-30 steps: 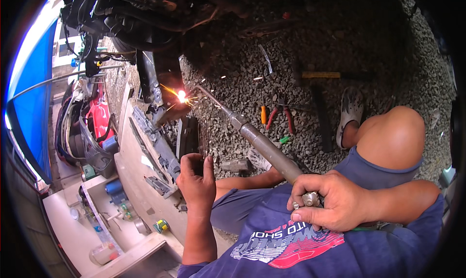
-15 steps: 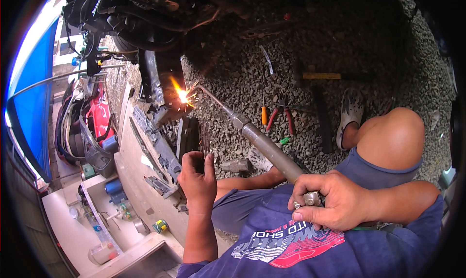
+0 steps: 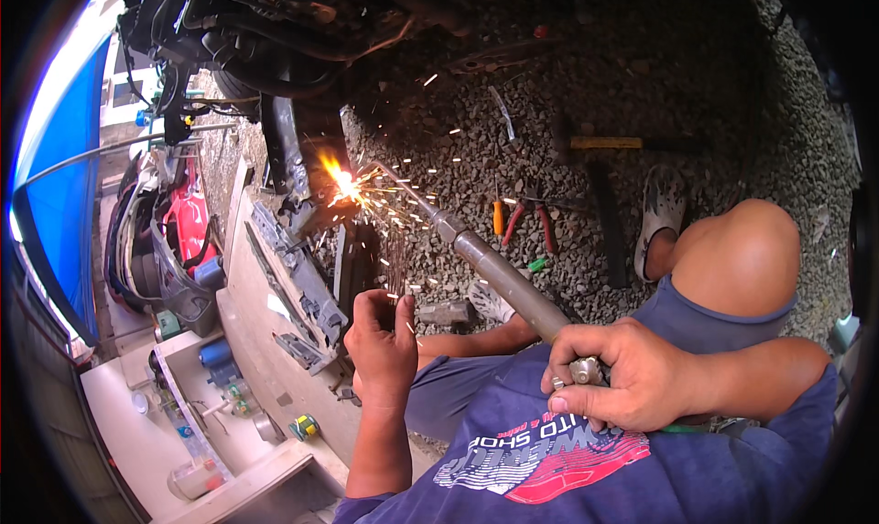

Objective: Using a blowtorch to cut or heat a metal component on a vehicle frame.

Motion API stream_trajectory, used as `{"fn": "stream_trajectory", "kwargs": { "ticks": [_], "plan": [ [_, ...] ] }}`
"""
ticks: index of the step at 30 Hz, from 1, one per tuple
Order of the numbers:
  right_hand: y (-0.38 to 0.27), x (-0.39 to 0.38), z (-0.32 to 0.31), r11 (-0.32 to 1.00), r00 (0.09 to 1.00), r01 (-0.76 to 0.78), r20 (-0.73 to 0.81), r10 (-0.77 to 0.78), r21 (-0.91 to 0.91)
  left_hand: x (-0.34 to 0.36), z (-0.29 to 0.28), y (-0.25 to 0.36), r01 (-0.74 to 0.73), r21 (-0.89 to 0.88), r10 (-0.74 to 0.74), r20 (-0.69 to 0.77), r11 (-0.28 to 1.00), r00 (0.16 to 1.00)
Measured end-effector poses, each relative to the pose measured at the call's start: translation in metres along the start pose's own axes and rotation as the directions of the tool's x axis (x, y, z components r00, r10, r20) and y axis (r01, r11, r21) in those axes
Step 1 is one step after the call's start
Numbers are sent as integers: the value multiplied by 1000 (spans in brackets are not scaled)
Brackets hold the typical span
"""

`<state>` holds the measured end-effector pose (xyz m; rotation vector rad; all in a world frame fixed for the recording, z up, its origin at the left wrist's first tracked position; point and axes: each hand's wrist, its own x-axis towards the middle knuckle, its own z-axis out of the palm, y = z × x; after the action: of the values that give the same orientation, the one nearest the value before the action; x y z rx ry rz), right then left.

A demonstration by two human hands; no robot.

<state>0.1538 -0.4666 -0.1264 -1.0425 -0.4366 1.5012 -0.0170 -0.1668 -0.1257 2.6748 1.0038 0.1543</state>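
Observation:
My right hand (image 3: 609,382) grips a long metal cutting torch (image 3: 508,286) by its valve end. The torch's bent tip meets a dark metal member (image 3: 293,158) under the vehicle (image 3: 275,25), where a bright flame (image 3: 346,183) throws sparks. My left hand (image 3: 380,341) is curled closed below the sparks, near some thin rusty rods (image 3: 394,268); what it holds I cannot make out. A bent grey metal part (image 3: 288,277) lies on a pale board (image 3: 256,341) to the left.
On the gravel (image 3: 439,121) lie an orange screwdriver (image 3: 498,215), red-handled pliers (image 3: 545,226) and a yellow-handled hammer (image 3: 604,143). Red and grey body panels (image 3: 188,222) stand left beside a blue tarp (image 3: 59,204). A white shelf (image 3: 128,414) holds containers. My bent legs are at right.
The spray of sparks has grown wider and falls lower, toward my left hand. My left hand has shifted slightly right. My right hand and the torch stay nearly in place.

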Motion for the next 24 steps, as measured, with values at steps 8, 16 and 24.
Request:
{"fn": "stream_trajectory", "kwargs": {
  "ticks": [8, 16, 24],
  "plan": [
    [-2, -2, 0, 999, 999, -30, 16, 30, 27, 2, 0, -5, -31, -33, 29, -60, 999, 998],
    [-2, 0, 0, 1000, 1000, -14, 10, 14, 9, 5, 0, 1, -13, -41, 11, -55, 999, 998],
    [-2, 0, 1, 1000, 1000, -17, 2, 17, 14, 7, 2, -5, 6, -39, -8, -61, 999, 998]
  ]
}}
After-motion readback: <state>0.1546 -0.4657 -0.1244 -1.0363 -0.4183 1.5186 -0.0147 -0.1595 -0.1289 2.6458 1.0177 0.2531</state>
